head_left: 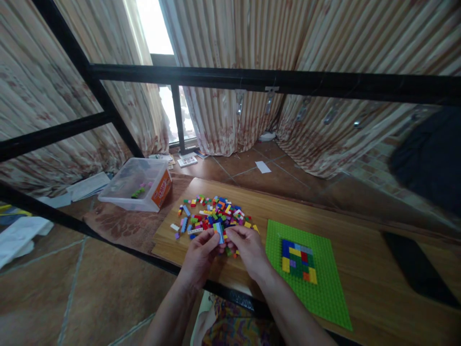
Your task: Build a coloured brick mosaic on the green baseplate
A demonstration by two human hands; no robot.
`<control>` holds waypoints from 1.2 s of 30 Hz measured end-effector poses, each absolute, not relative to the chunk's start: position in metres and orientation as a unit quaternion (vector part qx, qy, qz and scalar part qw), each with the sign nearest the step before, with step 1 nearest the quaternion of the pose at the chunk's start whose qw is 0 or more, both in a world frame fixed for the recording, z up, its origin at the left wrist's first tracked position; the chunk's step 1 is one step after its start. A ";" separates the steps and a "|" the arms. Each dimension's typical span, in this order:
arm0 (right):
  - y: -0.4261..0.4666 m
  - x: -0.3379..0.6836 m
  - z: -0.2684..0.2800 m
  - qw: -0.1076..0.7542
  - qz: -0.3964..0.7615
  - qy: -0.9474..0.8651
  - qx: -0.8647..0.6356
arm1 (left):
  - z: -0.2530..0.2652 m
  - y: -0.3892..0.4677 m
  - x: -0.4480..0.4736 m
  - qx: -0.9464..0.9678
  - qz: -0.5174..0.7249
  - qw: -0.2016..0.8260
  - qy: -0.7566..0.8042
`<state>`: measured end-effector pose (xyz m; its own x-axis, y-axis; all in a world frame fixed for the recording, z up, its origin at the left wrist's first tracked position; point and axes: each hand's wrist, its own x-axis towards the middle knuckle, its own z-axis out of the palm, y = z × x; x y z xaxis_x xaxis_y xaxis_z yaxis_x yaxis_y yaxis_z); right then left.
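Over the near side of the brick pile (220, 209), the left hand (200, 251) pinches a small light-blue block (219, 233); the right hand (248, 246) bunches its fingers just rightward (whether gripping anything, I cannot tell). Farther right lies a green baseplate (326, 300).

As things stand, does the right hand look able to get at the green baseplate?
Likely yes: the right hand is just left of the green baseplate, with nothing visible standing between them. It is close by the light-blue brick in the left hand, though.
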<state>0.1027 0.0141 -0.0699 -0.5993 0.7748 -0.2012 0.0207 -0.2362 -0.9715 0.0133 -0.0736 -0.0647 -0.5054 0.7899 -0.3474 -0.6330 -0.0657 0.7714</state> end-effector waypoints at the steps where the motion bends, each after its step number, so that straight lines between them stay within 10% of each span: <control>1: 0.016 0.103 -0.071 0.269 0.697 -0.559 -0.360 | -0.064 -0.074 0.013 0.077 0.725 0.493 0.476; 12: 0.038 0.103 -0.071 0.286 0.347 -0.809 -0.379 | -0.064 -0.073 0.012 0.069 0.717 0.421 0.552; 21: 0.014 0.101 -0.062 0.299 0.567 -0.687 -0.342 | -0.062 -0.066 0.024 0.142 0.696 0.409 0.573; 36: 0.007 0.094 -0.078 0.370 0.474 -0.675 -0.427 | -0.069 -0.049 0.048 0.068 0.734 0.351 0.578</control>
